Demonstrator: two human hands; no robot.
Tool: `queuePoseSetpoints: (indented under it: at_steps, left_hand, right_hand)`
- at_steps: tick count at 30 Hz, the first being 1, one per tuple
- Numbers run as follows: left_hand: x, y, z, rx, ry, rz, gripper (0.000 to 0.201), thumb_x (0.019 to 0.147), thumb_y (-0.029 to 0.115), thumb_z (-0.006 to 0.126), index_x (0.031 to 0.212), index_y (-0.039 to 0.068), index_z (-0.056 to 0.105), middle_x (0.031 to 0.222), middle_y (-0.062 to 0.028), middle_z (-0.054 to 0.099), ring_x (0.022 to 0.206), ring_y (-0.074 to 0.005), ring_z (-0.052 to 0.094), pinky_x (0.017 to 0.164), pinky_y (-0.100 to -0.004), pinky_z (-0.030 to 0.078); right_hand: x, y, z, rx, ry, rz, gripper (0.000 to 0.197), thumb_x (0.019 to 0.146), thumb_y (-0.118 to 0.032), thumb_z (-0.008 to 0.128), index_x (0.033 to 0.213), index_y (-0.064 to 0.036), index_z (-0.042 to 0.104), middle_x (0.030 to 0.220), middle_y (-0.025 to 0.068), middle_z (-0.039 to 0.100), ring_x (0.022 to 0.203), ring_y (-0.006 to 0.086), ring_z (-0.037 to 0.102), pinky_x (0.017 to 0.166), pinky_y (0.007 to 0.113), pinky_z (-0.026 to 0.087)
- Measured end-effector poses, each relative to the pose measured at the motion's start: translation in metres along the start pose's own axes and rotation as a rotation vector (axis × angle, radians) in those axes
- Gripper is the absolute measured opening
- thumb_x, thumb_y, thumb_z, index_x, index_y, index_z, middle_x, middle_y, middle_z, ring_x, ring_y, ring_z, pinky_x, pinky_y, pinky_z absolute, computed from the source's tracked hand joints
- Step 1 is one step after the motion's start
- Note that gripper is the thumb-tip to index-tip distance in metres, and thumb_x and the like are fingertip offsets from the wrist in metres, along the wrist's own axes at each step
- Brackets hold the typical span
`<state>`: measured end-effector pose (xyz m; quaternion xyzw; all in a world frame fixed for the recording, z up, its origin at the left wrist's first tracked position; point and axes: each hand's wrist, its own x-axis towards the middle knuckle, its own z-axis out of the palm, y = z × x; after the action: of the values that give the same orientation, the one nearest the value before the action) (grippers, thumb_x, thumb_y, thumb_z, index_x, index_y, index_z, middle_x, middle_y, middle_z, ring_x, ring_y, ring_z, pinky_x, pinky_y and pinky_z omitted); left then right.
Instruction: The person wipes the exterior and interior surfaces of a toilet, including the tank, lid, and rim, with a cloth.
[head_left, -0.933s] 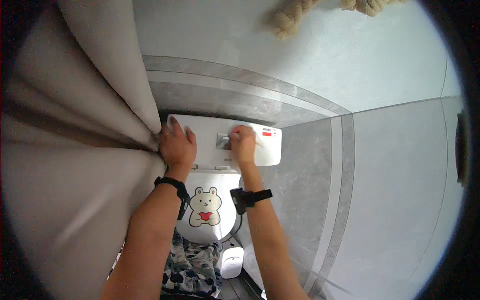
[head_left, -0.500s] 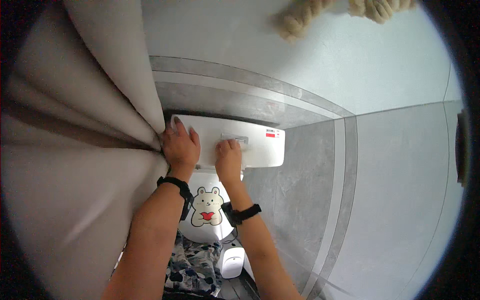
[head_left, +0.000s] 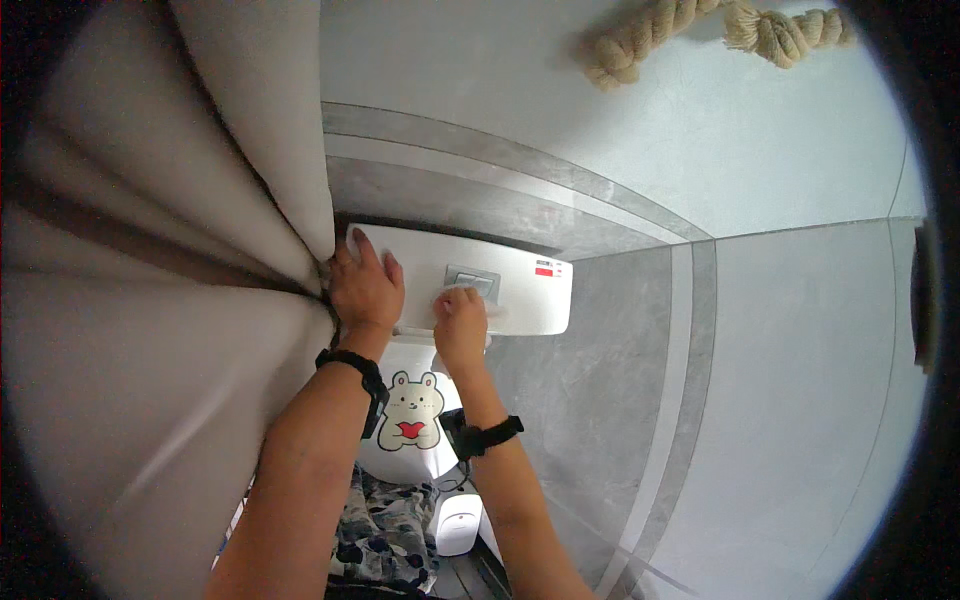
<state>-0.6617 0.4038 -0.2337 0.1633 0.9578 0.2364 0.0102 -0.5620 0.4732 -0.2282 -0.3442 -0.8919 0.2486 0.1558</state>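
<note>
A white toilet tank (head_left: 530,300) stands in front of me, its lid carrying a grey rectangular flush button (head_left: 472,282) near the middle. At the tank's left end my left hand (head_left: 366,292) lies on the lid, fingers apart, close against the beige curtain (head_left: 240,240). My right hand (head_left: 460,328) is closed just below the flush button. Thin white material, like a wipe or tissue (head_left: 494,304), shows around its fingers on the lid. Below both hands, the closed toilet lid (head_left: 440,464) bears a bear sticker (head_left: 410,412) with a red heart.
The curtain crowds the whole left side. Grey wall tiles (head_left: 590,380) run behind and right of the tank. Thick knotted rope (head_left: 660,35) hangs at the top. A small white bin (head_left: 458,526) stands on the floor by the toilet. Both wrists wear black bands.
My right hand has drawn slightly toward me from the flush button, which shows more fully. White material is plainer around its fingers. The left hand has barely moved.
</note>
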Motion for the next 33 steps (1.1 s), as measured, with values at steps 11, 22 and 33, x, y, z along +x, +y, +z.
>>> queuePoseSetpoints:
  at_steps: [11, 22, 33]
  left_hand:
    - [0.002, -0.011, 0.014, 0.100, 0.259, 0.130, 0.047, 0.073, 0.026, 0.051, 0.112, 0.000, 0.042, 0.109, -0.0198, 0.045, 0.090, -0.0342, 0.050, 0.071, -0.0416, 0.044]
    - [0.000, -0.008, 0.011, 0.119, 0.212, 0.078, 0.049, 0.074, 0.029, 0.050, 0.114, 0.002, 0.042, 0.111, -0.0176, 0.044, 0.091, -0.0339, 0.048, 0.072, -0.0411, 0.044]
    - [0.005, 0.000, 0.002, 0.013, 0.050, 0.075, 0.047, 0.075, 0.026, 0.049, 0.114, 0.001, 0.041, 0.112, -0.0192, 0.043, 0.095, -0.0340, 0.047, 0.078, -0.0405, 0.042]
  right_hand:
    - [0.006, -0.008, 0.005, -0.055, 0.046, 0.049, 0.008, 0.068, -0.004, 0.053, 0.075, -0.0004, 0.052, 0.078, 0.0167, 0.051, 0.077, 0.0340, 0.048, 0.068, 0.041, 0.040]
    - [-0.038, -0.020, 0.020, -0.079, 0.327, -0.002, 0.024, 0.076, -0.004, 0.054, 0.100, 0.0010, 0.051, 0.096, 0.0193, 0.048, 0.089, 0.0338, 0.044, 0.076, 0.038, 0.037]
    - [-0.006, -0.019, 0.000, -0.184, 0.084, -0.050, 0.039, 0.065, 0.002, 0.048, 0.103, 0.0043, 0.048, 0.095, 0.0157, 0.049, 0.081, 0.0332, 0.047, 0.069, 0.039, 0.040]
